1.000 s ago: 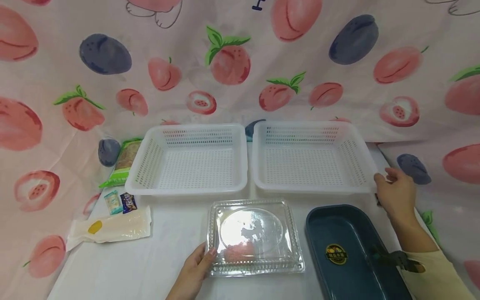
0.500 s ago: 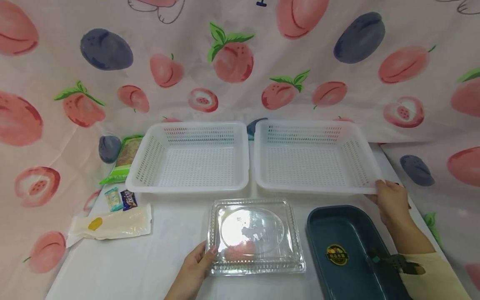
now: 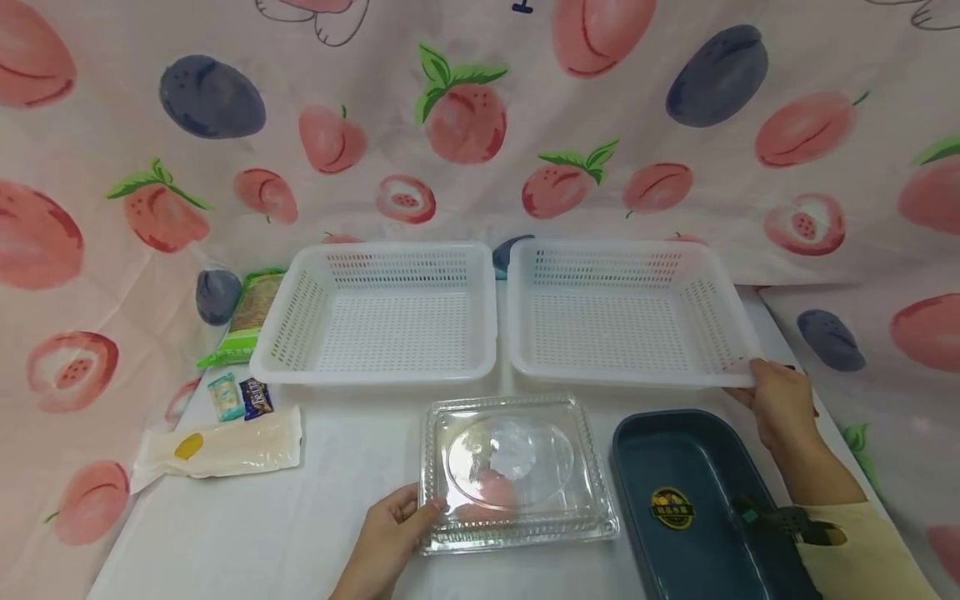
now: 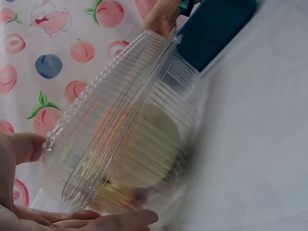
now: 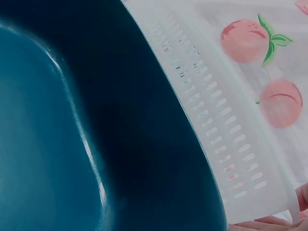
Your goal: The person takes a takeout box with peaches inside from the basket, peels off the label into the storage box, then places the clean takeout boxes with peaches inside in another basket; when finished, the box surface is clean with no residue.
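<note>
A clear plastic clamshell box [image 3: 517,467] stands at the front middle, with rounded pale and reddish things inside seen through its wall. My left hand [image 3: 390,533] holds its left side, thumb at the lid's edge; in the left wrist view the fingers [image 4: 115,221] lie along the lower part of the box. To the right and farther back, my right hand [image 3: 783,404] grips the front right corner of a white perforated basket [image 3: 630,379]. That corner also shows in the right wrist view, where part of the right hand [image 5: 269,225] appears at the bottom edge.
A second white basket [image 3: 375,377] stands left of the first. A dark blue tray [image 3: 705,467] with a round label lies at the front right. On the left are a green bag [image 3: 251,321], two small wrapped snacks [image 3: 257,398] and a long cream packet [image 3: 225,446].
My right hand has come down from the right basket's side to its front corner and taken hold there. The clamshell box has shifted slightly right with my left hand.
</note>
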Motion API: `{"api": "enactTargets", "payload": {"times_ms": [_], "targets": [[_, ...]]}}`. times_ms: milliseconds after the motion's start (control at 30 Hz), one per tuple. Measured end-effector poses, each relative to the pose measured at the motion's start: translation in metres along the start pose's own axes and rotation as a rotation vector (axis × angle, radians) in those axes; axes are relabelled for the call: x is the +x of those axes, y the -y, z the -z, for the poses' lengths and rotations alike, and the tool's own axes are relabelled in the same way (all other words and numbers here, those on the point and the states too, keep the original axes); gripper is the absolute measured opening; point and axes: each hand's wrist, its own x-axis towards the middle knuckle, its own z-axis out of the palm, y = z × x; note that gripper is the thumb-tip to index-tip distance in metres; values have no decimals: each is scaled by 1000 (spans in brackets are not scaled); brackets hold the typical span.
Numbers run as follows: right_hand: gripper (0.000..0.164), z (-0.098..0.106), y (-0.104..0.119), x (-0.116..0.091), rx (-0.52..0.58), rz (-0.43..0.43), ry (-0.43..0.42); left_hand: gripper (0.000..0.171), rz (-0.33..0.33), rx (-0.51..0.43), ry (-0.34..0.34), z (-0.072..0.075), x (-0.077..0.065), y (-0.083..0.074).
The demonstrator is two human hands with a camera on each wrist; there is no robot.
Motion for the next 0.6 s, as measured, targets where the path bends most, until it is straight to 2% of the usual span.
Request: {"api": "enactTargets", "payload": {"times_ms": [167,300,400,600], "targets": [[64,0,0,0,-8,-17,-4,58,3,51,-47,-1,-1,-3],[64,-2,2,-1,-11,-20,-6,53,38,71,-92,-1,-6,-10],[64,-2,1,-2,-19,-4,6,51,51,59,-111,-1,-10,-20],[63,0,-1,-1,-26,4,1,47,29,73,-141,3,-15,-45]]}}
